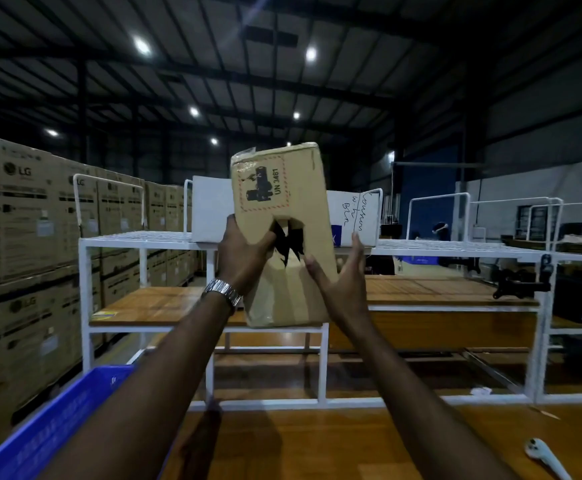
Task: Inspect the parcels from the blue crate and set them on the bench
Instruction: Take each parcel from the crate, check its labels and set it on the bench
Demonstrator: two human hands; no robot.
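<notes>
I hold a brown cardboard parcel point(284, 202) upright in front of me at chest height. It bears a battery warning label reading UN 3481, and a torn hole shows in its lower half. My left hand point(242, 252), with a metal watch on the wrist, grips the parcel's left edge beside the tear. My right hand point(343, 277) presses against its lower right side with fingers straight. A corner of the blue crate point(64, 420) shows at the lower left. The wooden bench point(351, 441) lies below my arms.
A white metal rack point(137, 239) with wire shelves and wooden boards stands behind the bench. A white box point(209, 209) sits on its top shelf. Stacked LG cartons point(15, 230) fill the left. A white handheld device point(546, 457) lies on the bench at lower right.
</notes>
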